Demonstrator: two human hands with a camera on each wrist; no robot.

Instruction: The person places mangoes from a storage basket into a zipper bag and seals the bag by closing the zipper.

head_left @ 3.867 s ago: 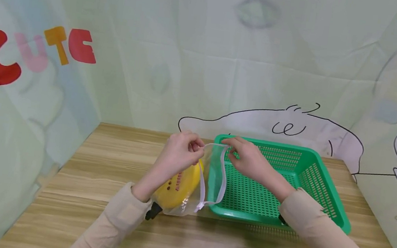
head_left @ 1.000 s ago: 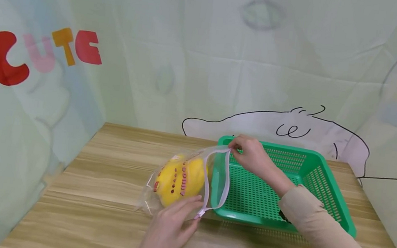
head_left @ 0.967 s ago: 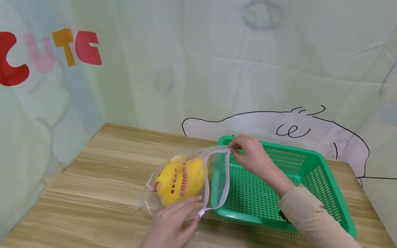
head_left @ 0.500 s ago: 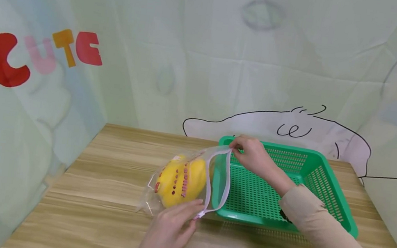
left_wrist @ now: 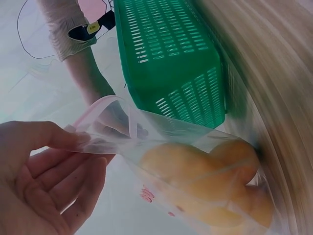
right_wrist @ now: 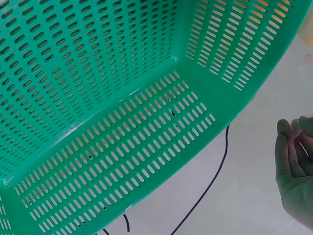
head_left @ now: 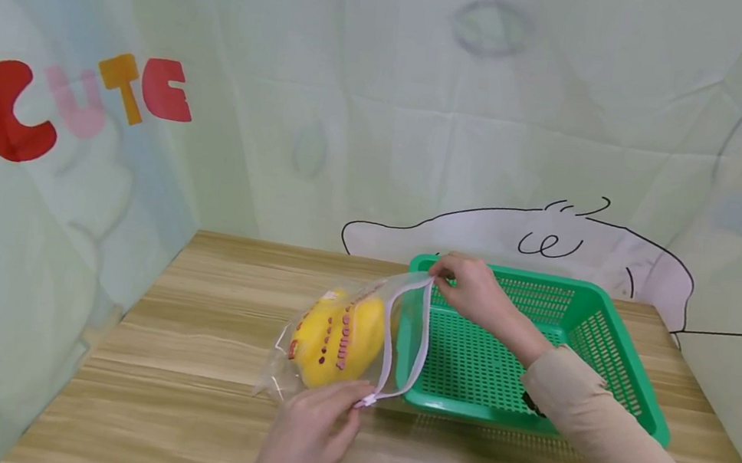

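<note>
A clear plastic zip bag [head_left: 278, 375] with red print and a whitish zip strip lies tilted over the table. Inside it is a yellow, rounded, lumpy thing [head_left: 369, 332]; its kind is unclear through the plastic. My left hand [head_left: 312, 425] pinches the near corner of the mouth at the slider [head_left: 367, 399], thumb and forefinger on it in the left wrist view. At the far corner, my right hand [head_left: 469, 284] pinches the zip strip. The mouth gapes between the two hands. Only part of the right hand [right_wrist: 296, 166] shows at the right wrist view's edge.
A green perforated plastic basket [head_left: 488, 410] stands right of the bag, under my right forearm; no contents show in it. The wooden table [head_left: 209, 304] meets a printed cloth backdrop [head_left: 272, 134] at the back and sides.
Earlier, both hands were at the far side of the mouth. My left hand has since come down to the near corner and now grips at the slider; the right keeps the far corner.
</note>
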